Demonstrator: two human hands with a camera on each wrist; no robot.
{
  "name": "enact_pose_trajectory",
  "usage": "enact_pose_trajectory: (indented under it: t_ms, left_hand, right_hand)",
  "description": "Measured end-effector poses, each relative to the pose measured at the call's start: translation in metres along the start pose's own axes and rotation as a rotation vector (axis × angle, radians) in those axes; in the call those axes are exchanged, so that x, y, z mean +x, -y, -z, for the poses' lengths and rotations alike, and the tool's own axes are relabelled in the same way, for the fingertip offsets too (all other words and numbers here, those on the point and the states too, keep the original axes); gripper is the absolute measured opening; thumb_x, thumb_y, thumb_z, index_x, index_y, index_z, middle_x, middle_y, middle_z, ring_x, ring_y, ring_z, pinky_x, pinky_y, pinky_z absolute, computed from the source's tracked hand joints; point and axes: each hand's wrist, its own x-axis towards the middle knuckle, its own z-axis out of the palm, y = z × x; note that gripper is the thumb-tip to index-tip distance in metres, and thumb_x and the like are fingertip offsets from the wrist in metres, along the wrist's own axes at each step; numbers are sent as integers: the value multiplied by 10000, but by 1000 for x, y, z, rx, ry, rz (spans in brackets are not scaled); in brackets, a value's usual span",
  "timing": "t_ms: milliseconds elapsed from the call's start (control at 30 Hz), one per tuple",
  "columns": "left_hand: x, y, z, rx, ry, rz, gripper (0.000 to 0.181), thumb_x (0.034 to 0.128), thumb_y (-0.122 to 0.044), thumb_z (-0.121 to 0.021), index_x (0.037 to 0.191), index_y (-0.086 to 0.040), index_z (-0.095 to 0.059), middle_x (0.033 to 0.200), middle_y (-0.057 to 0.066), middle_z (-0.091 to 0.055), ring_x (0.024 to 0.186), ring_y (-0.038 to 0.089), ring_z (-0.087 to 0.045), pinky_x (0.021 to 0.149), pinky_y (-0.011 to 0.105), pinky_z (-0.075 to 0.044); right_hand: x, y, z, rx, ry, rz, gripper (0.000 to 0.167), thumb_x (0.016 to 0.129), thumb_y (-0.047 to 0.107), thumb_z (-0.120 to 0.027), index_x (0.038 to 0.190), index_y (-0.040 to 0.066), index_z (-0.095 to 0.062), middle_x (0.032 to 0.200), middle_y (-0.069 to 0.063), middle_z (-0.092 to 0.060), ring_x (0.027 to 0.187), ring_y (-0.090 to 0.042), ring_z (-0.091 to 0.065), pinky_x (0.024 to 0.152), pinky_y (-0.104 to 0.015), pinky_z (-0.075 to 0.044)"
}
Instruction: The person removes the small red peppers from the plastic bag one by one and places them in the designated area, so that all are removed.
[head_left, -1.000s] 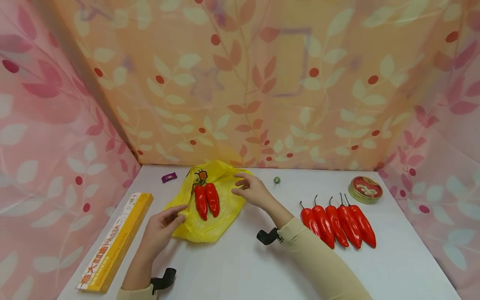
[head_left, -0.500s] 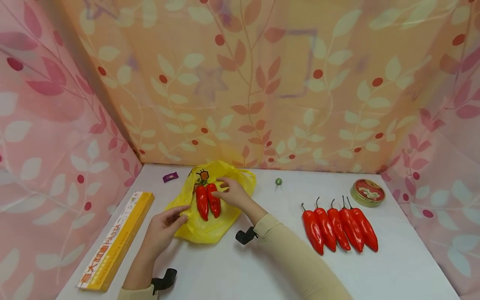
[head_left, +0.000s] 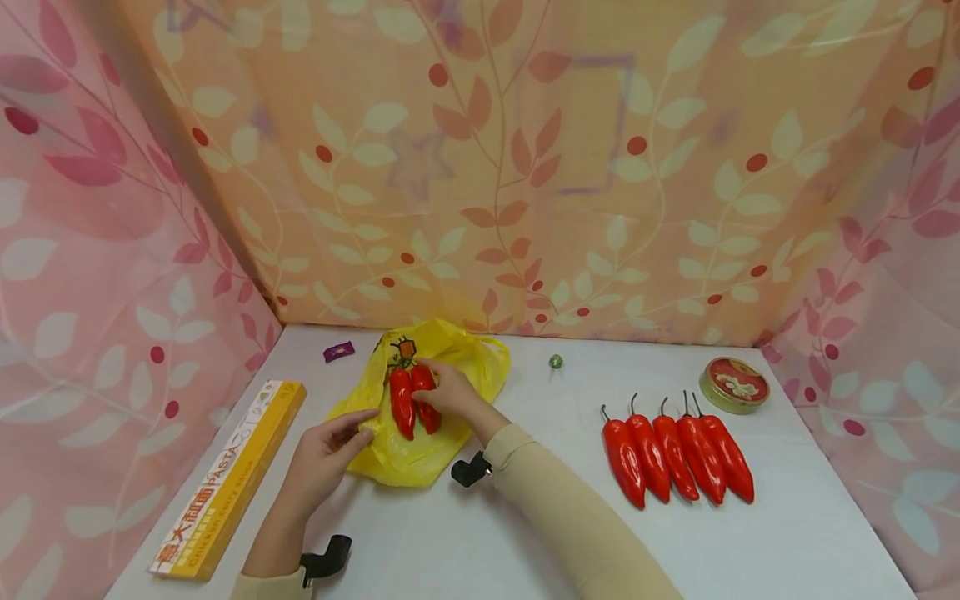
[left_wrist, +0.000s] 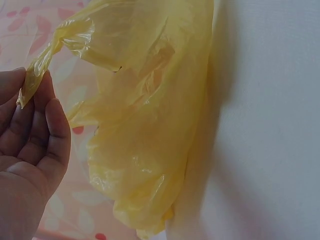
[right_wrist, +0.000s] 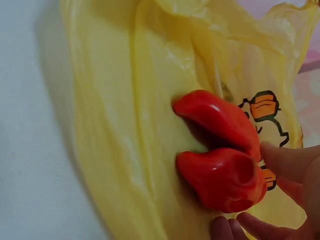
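A yellow plastic bag lies spread at the back left of the white table, with two red peppers side by side on it. My left hand pinches the bag's near left edge; the left wrist view shows a twisted corner of the bag between thumb and fingers. Over the right-hand pepper of the pair, my right hand has its thumb and fingers to either side, holding it near the stem end. The right wrist view shows the other pepper close against it.
Several red peppers lie in a row at the right. Behind them is a round tin. A small green ball-shaped item and a purple wrapped sweet sit at the back. A yellow pasta box lies at the left.
My right hand has moved left from the bag's right side onto the right-hand pepper, and its fingers have closed around it. My left hand keeps its pinch on the bag.
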Motion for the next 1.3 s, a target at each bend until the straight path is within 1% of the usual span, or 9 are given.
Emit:
enact_pose_trajectory:
  t_ms: [133,333,467,567,700,767,967,1133,1300]
  left_hand:
    - [-1,-2,1,4,-2,2,368,990,-336,-655,1320,-174,-679,1239,36,-685,1047,210,-560,869,128,-508]
    - [-1,-3,0,2,1,18,356,989,-327,-659,1316,-189,-683,1223,41,-687,1045,213,-557,867,127,-507]
    - [-1,-3,0,6,-2,7,349,990,-329,-657,1314,-204,-685,1247,37,-682,1049,206,-555,873,122,-502]
    - [-2,-3,0,7,-5,12,341,991,-328,-656,1311,-214,-687,1256,37,-678,1052,211,-549,872,119,-501]
    - [-2,-4,0,12,-9,23,341,990,-332,-657,1307,-213,-689,1244,47,-676,1050,225,-539,860,122,-506]
    - [-1,-3,0,17,-10,21,347,989,-338,-657,1309,-206,-689,1235,51,-677,1046,228,-538,855,126,-509]
    - [1,2,1,32,-12,4,346,989,-358,-653,1302,-216,-691,1191,29,-682,1030,229,-548,843,143,-525]
    - [0,3,2,31,-15,-11,348,991,-359,-650,1304,-212,-689,1181,39,-678,1020,217,-544,838,140,-523]
    - [0,1,3,31,-13,2,356,991,-357,-650,1307,-198,-688,1167,58,-675,1013,212,-539,830,139,-521]
  right_hand:
    - [0,-1,-2,-15,9,-20,668,929,208,-742,1528,246,-450,1508,-85,-501,1331,-331,-508,1001,-493,-531]
    - [-1,1,-3,-6,11,-60,719,909,152,-751,1540,220,-414,1458,-107,-529,1239,-312,-548,950,-497,-560]
    - [-2,3,0,5,-6,-60,740,888,95,-728,1541,217,-404,1410,-124,-556,1155,-292,-579,917,-482,-577]
    - [-6,3,5,-6,-19,-49,730,876,119,-728,1533,202,-421,1365,-146,-584,1115,-284,-595,902,-459,-583]
    - [-12,0,13,26,-8,-57,729,874,201,-743,1531,196,-427,1342,-146,-592,1113,-280,-598,912,-443,-579]
    - [-16,-2,18,67,5,-66,726,878,225,-750,1529,198,-429,1341,-135,-583,1116,-278,-593,918,-442,-578]
    - [-27,-8,29,145,48,-74,740,858,206,-773,1518,184,-439,1320,-137,-564,1128,-286,-574,900,-442,-587]
    - [-38,-13,36,129,80,-77,730,855,206,-776,1502,198,-439,1339,-102,-544,1173,-291,-537,911,-469,-577]
    - [-52,-13,43,105,82,-54,718,855,253,-781,1484,170,-444,1300,-77,-568,1159,-283,-543,890,-469,-579]
